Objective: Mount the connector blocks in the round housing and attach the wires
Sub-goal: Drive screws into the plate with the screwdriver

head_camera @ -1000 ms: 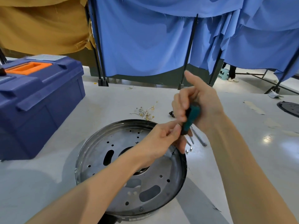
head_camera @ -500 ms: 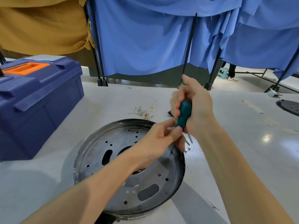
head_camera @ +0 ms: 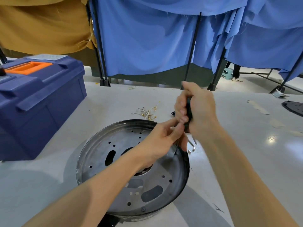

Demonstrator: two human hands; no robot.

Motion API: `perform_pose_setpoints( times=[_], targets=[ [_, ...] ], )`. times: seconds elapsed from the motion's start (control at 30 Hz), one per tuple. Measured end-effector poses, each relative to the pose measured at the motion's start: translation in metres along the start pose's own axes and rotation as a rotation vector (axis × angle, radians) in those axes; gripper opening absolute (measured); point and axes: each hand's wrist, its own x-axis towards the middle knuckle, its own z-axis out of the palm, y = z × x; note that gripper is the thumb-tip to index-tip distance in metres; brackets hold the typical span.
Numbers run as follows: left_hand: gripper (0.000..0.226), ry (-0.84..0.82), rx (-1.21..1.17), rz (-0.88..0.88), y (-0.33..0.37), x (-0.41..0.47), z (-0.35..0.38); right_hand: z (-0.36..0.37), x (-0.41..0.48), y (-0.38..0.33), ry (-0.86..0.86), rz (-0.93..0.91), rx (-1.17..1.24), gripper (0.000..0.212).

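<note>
The round metal housing [head_camera: 105, 154] lies flat on the table, a dished plate with several holes and slots. My right hand [head_camera: 198, 110] grips the teal handle of a screwdriver [head_camera: 188, 112] held nearly upright. Its thin shaft runs down to a screw [head_camera: 175, 153] near the housing's right rim. My left hand [head_camera: 162, 141] pinches the shaft just under the handle, fingers curled round it. A small bundle of thin wires with brass ends [head_camera: 149, 112] lies on the table beyond the housing. No connector block is in view.
A dark blue toolbox [head_camera: 37, 102] with an orange handle stands at the left. Several small metal screws or pins [head_camera: 191, 149] lie just right of the housing. A black round part [head_camera: 293, 108] sits at the far right edge. Blue curtains on black stands hang behind the table.
My right hand has swung the screwdriver from tilted to nearly upright and lowered its tip onto the screw by the rim. My left hand stays at the shaft.
</note>
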Motion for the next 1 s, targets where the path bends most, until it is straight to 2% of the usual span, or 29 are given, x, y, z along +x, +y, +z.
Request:
perform_pose_setpoints(
  times=[0.07, 0.13, 0.2, 0.3, 0.37, 0.4, 0.43, 0.47, 0.57, 0.63, 0.7, 0.83, 0.87, 0.93, 1.0],
  targets=[
    [0.03, -0.015, -0.014, -0.039, 0.0, 0.0, -0.002, -0.012, 0.007, -0.017, -0.338, 0.185, -0.039, 0.062],
    [0.031, -0.033, -0.031, -0.043, 0.0, -0.001, -0.002, -0.016, 0.01, -0.02, -0.457, 0.184, -0.073, 0.064],
    [0.035, -0.025, -0.053, -0.054, -0.002, -0.001, -0.002, -0.011, 0.009, -0.014, -0.35, 0.139, -0.03, 0.065],
    [0.029, 0.003, -0.064, -0.025, -0.003, -0.002, -0.001, 0.002, 0.002, 0.003, 0.019, -0.077, 0.007, 0.064],
    [0.027, -0.008, -0.055, 0.005, -0.003, -0.002, 0.0, 0.008, -0.006, 0.01, 0.273, -0.207, -0.059, 0.066],
    [0.027, -0.02, -0.05, 0.012, -0.002, -0.002, 0.001, 0.01, -0.008, 0.012, 0.327, -0.235, -0.078, 0.067],
    [0.027, -0.024, -0.042, 0.009, -0.001, -0.002, 0.001, 0.009, -0.009, 0.012, 0.31, -0.223, -0.062, 0.066],
    [0.026, -0.018, -0.037, -0.006, 0.0, -0.001, 0.001, 0.007, -0.008, 0.009, 0.223, -0.16, -0.029, 0.064],
    [0.027, -0.023, -0.045, -0.049, 0.0, 0.0, -0.001, -0.01, 0.002, -0.009, -0.265, 0.159, -0.013, 0.067],
    [0.028, -0.033, -0.064, -0.061, -0.001, -0.001, -0.002, -0.015, 0.005, -0.012, -0.415, 0.174, -0.035, 0.069],
    [0.035, -0.018, -0.087, -0.077, -0.002, -0.001, -0.003, -0.01, 0.004, -0.005, -0.309, 0.098, 0.018, 0.069],
    [0.033, 0.011, -0.058, -0.016, -0.002, -0.001, 0.0, 0.007, -0.011, 0.016, 0.291, -0.246, 0.009, 0.073],
    [0.033, 0.004, -0.054, 0.002, -0.002, -0.001, 0.002, 0.011, -0.015, 0.02, 0.385, -0.306, -0.009, 0.073],
    [0.033, -0.002, -0.039, 0.008, -0.002, -0.001, 0.004, 0.014, -0.02, 0.022, 0.418, -0.327, -0.011, 0.072],
    [0.031, 0.02, -0.024, -0.02, -0.001, -0.001, 0.004, 0.007, -0.016, 0.013, 0.265, -0.2, -0.013, 0.069]
  ],
)
